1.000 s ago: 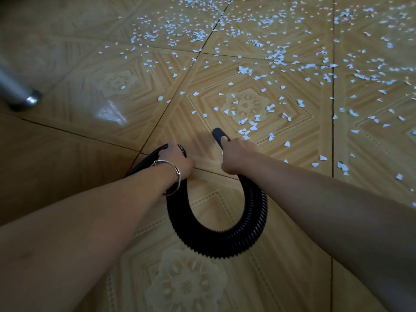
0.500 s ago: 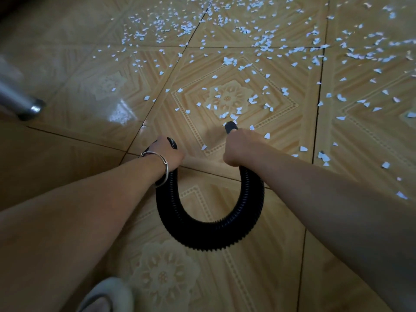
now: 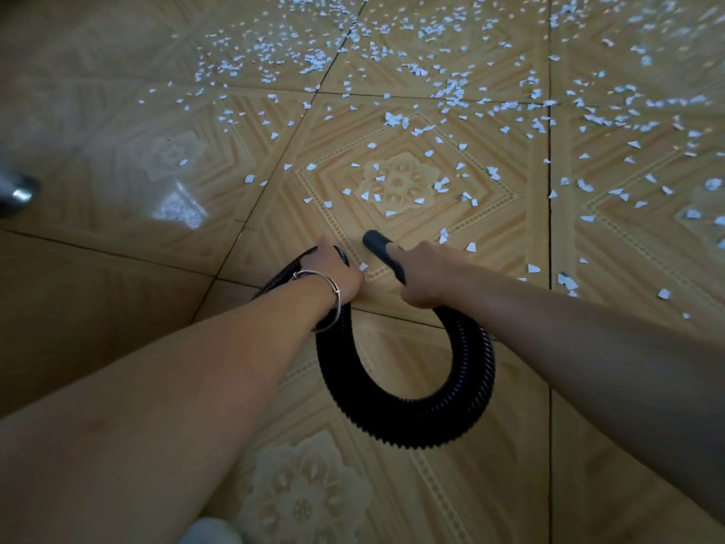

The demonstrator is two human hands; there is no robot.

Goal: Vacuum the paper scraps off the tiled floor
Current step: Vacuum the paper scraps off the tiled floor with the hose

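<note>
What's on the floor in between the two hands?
Only one small paper scrap on the tile, head view. The left hand and right hand both grip the hose.

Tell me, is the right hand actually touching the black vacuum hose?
Touching. The head view shows the right hand curled around the black hose just behind the nozzle, with no gap between them.

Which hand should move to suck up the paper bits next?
Probably the right hand: it grips the hose just behind the nozzle, which points at the paper scraps. The left hand holds the hose farther back.
</note>
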